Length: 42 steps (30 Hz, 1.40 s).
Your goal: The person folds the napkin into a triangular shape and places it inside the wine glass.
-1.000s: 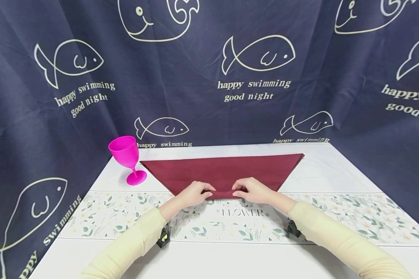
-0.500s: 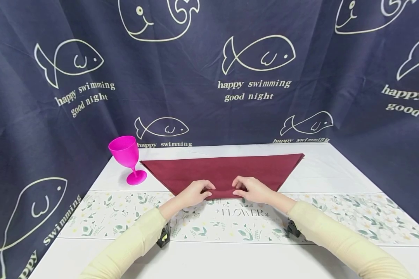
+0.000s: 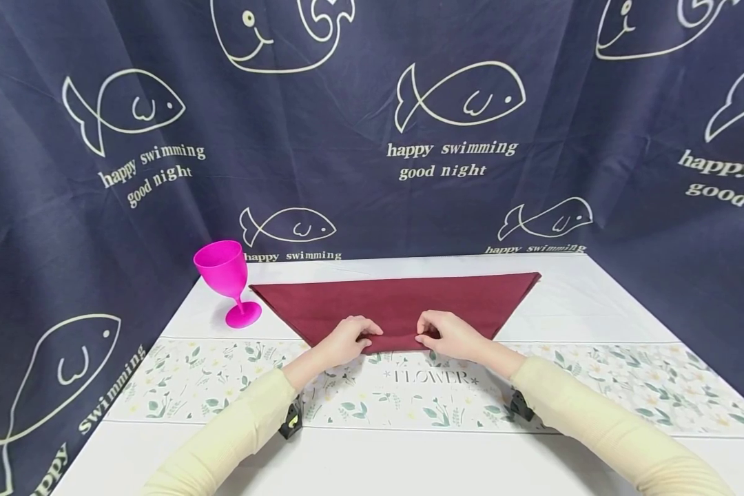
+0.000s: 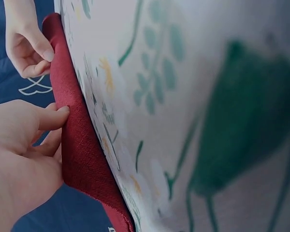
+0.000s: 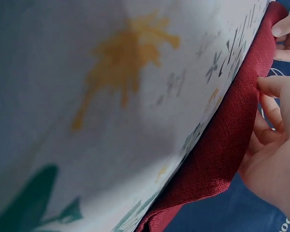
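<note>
A dark red cloth napkin (image 3: 397, 296) lies folded on the table, its long edge at the back and its sides slanting in toward a short, rolled-up near edge. At that near edge my left hand (image 3: 346, 341) pinches the cloth between thumb and bent fingers. A short gap to the right, my right hand (image 3: 451, 336) pinches the same edge in a mirrored way. Both wrist views show a thumb on the thick red fold (image 4: 82, 145), with fingers partly hidden behind it. In the right wrist view the fold (image 5: 217, 140) bulges up from the tabletop.
A bright pink goblet (image 3: 223, 272) stands upright at the back left, close to the napkin's left corner. A floral-printed strip (image 3: 223, 386) crosses the white table (image 3: 595, 296). Dark blue curtain (image 3: 359, 172) with fish drawings hangs behind and at both sides.
Both hands have shifted slightly away from the body along with the near edge of the napkin. Their fingers have stretched and bent again on the fold. The goblet stays where it was.
</note>
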Motion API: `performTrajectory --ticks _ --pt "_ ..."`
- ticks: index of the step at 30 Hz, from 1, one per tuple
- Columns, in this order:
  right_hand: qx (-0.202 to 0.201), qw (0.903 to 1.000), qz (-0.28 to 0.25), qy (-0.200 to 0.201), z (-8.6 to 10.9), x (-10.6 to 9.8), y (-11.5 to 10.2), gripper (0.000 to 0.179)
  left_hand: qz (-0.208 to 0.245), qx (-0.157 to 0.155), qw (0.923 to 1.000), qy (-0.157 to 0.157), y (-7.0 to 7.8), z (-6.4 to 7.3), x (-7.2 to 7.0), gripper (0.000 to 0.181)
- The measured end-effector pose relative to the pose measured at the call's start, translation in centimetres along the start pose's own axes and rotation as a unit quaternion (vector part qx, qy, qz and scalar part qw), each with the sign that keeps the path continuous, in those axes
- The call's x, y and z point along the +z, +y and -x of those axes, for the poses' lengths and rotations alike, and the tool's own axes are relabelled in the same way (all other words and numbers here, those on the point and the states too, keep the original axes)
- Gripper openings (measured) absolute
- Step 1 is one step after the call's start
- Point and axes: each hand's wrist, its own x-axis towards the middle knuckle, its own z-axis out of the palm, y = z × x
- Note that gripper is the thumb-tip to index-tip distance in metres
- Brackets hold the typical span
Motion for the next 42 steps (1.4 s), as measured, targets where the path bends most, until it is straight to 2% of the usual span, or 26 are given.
performTrajectory --ticks 7,10,17,24,32,42 --pt "-0.006 0.9991 0.037 0.021 -0.02 0.09 0.25 0.007 0.002 -0.007 0.9995 0.031 -0.19 -0.03 0.07 0.026" --pt "-0.013 0.9992 0.032 0.022 -0.07 0.09 0.28 0.004 0.002 -0.011 0.9994 0.032 -0.23 -0.09 0.09 0.027" --pt "-0.043 0.9986 0.027 0.015 -0.08 0.07 0.35 0.013 -0.006 -0.004 0.9995 0.03 -0.31 -0.15 0.09 0.027" --pt "-0.038 0.9987 0.033 0.01 0.1 -0.04 0.27 0.013 0.01 -0.013 0.9998 0.011 -0.28 -0.04 -0.04 0.018" --pt "-0.026 0.9991 0.031 -0.01 0.1 -0.06 0.28 0.019 0.03 -0.013 0.9995 0.001 -0.26 0.03 -0.15 0.026" --pt "-0.022 0.9987 0.032 -0.034 0.12 -0.03 0.56 0.029 0.0 -0.006 0.9998 -0.018 -0.3 0.25 -0.2 0.029"
